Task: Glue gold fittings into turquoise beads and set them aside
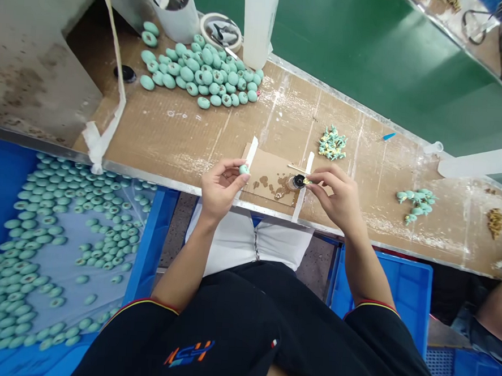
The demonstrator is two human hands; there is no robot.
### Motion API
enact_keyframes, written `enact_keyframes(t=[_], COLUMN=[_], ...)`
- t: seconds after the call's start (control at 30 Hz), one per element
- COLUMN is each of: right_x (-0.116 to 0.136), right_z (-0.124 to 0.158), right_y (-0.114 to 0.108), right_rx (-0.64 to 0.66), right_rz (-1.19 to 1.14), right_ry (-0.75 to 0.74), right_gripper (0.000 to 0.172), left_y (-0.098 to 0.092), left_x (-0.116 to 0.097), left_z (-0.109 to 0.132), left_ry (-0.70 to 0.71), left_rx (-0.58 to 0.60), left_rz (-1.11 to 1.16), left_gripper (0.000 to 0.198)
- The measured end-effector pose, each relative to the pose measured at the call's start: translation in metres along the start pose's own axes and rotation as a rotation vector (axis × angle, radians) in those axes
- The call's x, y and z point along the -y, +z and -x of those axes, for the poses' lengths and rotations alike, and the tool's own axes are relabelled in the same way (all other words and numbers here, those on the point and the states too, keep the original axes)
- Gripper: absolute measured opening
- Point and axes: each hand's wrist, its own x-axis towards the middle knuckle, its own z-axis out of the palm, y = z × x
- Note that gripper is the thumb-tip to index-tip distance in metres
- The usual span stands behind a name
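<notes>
- At the near edge of the table [186, 133], two bare hands are at work, both over or beside one cardboard patch [269, 169].
- Left hand [219, 187]: grip closed, thumb and fingertips pinching one teal oval piece [244, 169], held just above the patch's left side.
- Right hand [337, 199]: grip closed on one small yellow bit [306, 181], held right at one small black pot [298, 182] that sits on the patch.
- Two white strips [251, 148] frame the patch, one on each side; brown stains lie between them.
- One big heap of teal ovals [202, 74] at the far left of the table, too many to count.
- Two smaller heaps to the right: teal-and-yellow parts [332, 143], and teal figures [416, 199] nearer the edge.
- One white cup [176, 19] and one round dish [220, 30] stand behind the big heap.
- One blue bin [145, 249] at the left holds many loose teal ovals on a clear sheet.
</notes>
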Motion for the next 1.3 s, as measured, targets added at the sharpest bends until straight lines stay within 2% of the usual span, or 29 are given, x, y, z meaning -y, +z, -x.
enact_keyframes(t=[0.1, 0.23, 0.4, 0.57, 0.7, 0.87, 0.93, 1.13, 1.3], right_x=[0.015, 0.041, 0.062, 0.065, 0.065, 0.063, 0.062, 0.065, 0.069], right_z=[0.005, 0.014, 0.022, 0.025, 0.027, 0.028, 0.029, 0.036, 0.039], right_y=[0.002, 0.017, 0.036, 0.042, 0.042, 0.043, 0.045, 0.055, 0.055], right_rx=[-0.124, -0.241, -0.235, -0.249, -0.235, -0.160, -0.145, -0.211, -0.274], right_rz=[-0.089, -0.328, -0.495, -0.563, -0.574, -0.621, -0.663, -0.756, -0.733], right_ry=[0.055, 0.082, 0.171, 0.158, 0.149, 0.172, 0.186, 0.252, 0.191], right_gripper=[0.007, 0.008, 0.015, 0.009, 0.006, 0.004, 0.002, 0.011, 0.005], left_y=[0.008, 0.022, 0.035, 0.041, 0.038, 0.026, 0.022, 0.020, 0.020], left_x=[-0.012, -0.029, -0.045, -0.054, -0.056, -0.054, -0.055, -0.064, -0.068], left_z=[0.014, 0.033, 0.042, 0.043, 0.041, 0.034, 0.032, 0.033, 0.032], left_ry=[-0.061, -0.148, -0.223, -0.196, -0.124, 0.049, 0.074, -0.059, -0.176], left_rx=[-0.017, 0.096, 0.187, 0.200, 0.219, 0.320, 0.343, 0.349, 0.370], left_rz=[0.000, 0.092, 0.202, 0.226, 0.141, -0.007, -0.026, 0.042, 0.089], left_gripper=[0.033, 0.034, 0.034, 0.027, 0.026, 0.023, 0.023, 0.020, 0.025])
